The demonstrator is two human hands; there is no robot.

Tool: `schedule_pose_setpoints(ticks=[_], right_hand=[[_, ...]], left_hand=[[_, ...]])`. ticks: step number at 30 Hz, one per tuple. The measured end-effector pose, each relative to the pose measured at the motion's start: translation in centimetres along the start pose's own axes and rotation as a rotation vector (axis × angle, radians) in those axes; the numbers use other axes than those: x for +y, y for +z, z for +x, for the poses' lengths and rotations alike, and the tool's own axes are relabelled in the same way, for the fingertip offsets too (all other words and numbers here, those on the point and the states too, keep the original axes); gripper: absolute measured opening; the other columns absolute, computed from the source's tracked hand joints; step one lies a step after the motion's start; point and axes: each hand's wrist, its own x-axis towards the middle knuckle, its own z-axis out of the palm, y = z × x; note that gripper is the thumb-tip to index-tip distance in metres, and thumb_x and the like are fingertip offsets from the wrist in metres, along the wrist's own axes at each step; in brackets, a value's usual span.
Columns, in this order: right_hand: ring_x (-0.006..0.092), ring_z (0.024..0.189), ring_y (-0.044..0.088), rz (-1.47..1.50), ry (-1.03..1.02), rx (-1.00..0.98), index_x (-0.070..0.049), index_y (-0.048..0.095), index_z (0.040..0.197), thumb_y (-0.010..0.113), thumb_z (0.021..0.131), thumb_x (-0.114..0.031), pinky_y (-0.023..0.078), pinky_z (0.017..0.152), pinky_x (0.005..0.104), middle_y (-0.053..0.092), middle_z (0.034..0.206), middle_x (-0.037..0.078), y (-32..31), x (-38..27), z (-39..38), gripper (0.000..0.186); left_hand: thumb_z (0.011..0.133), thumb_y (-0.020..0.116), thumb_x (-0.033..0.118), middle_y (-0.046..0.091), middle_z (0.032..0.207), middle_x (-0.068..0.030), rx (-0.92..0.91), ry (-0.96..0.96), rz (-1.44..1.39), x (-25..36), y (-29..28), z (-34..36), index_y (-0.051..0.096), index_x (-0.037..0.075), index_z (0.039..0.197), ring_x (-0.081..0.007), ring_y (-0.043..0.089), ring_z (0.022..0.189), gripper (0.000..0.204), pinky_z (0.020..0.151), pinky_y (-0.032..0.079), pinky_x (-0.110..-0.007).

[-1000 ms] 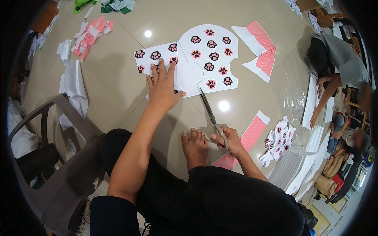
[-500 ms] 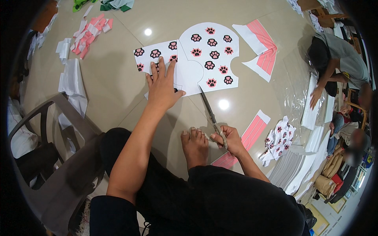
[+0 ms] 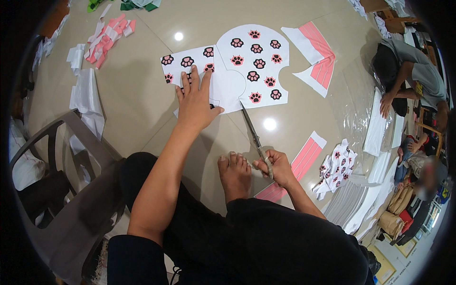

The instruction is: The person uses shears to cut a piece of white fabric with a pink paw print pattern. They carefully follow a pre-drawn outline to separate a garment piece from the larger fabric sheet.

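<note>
A white sheet (image 3: 259, 51) printed with pink and black paw prints lies on the floor, its far edge rounded and its right edge notched. Over its left part is a plain white area (image 3: 229, 91) with a curved outline, beside a folded paw-print flap (image 3: 175, 66). My left hand (image 3: 195, 107) lies flat on the flap, fingers spread. In my right hand (image 3: 280, 169) is a pair of long scissors (image 3: 251, 126) with wrapped handles. The blade tips meet the sheet's near edge, where the curved line ends; the blades look nearly together.
Pink-striped pieces (image 3: 324, 59) (image 3: 306, 154) lie to the right, near a crumpled paw-print scrap (image 3: 338, 168) and stacked white sheets (image 3: 346, 202). Pink strips (image 3: 108, 40) lie far left, a grey plastic chair (image 3: 71, 190) near left. My bare foot (image 3: 235, 178) rests between my arms. A co-worker (image 3: 413, 71) bends at right.
The view has shifted very slightly. My hands, the sheet and the scissors keep nearly the same places. At right, the co-worker's hand and head have moved a little.
</note>
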Motion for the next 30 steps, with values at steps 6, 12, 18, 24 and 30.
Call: schedule_pose_setpoints(ticks=[6,12,18,24,30], right_hand=[[0.0057,0.058,0.056,-0.011,-0.007,-0.001,-0.006,0.064,0.088,0.09,0.097,-0.016,0.042,0.051,0.0248,0.067,0.073,0.001,-0.2,0.3,0.1,0.029],[0.0065,0.057,0.057,0.01,0.037,-0.006,-0.006,0.065,0.089,0.09,0.096,-0.011,0.045,0.051,0.0248,0.068,0.076,0.001,-0.3,0.1,0.0,0.027],[0.0063,0.057,0.057,-0.019,-0.007,-0.005,-0.006,0.065,0.089,0.09,0.097,-0.019,0.043,0.052,0.0247,0.067,0.073,0.001,-0.1,-0.3,0.6,0.03],[0.0065,0.056,0.057,-0.013,0.002,-0.007,-0.005,0.065,0.089,0.089,0.097,-0.016,0.044,0.052,0.0244,0.065,0.074,-0.001,0.6,-1.9,0.8,0.028],[0.0064,0.056,0.056,-0.005,0.012,-0.009,-0.005,0.066,0.091,0.089,0.096,-0.015,0.044,0.053,0.0242,0.064,0.073,-0.001,0.6,-1.8,1.3,0.025]], left_hand=[[0.074,0.1,0.035,0.015,0.184,-0.0269,-0.006,-0.003,0.002,0.0,-0.1,0.1,0.033,0.02,0.175,-0.0579,0.014,0.167,0.121,0.128,0.024,-0.078],[0.074,0.1,0.035,0.016,0.184,-0.027,-0.009,-0.008,0.0,0.0,-0.1,0.1,0.033,0.021,0.175,-0.0575,0.014,0.168,0.122,0.128,0.025,-0.077],[0.074,0.1,0.036,0.015,0.184,-0.0269,-0.021,-0.012,0.008,0.1,-0.2,0.1,0.032,0.02,0.175,-0.0574,0.014,0.168,0.123,0.128,0.024,-0.077],[0.075,0.099,0.036,0.015,0.185,-0.0268,-0.024,-0.013,0.008,0.2,-0.5,0.1,0.031,0.02,0.176,-0.0573,0.014,0.168,0.123,0.128,0.025,-0.077],[0.076,0.101,0.032,0.015,0.184,-0.0277,-0.047,-0.031,-0.016,0.7,-1.1,0.0,0.034,0.016,0.174,-0.0556,0.013,0.169,0.12,0.131,0.02,-0.075]])
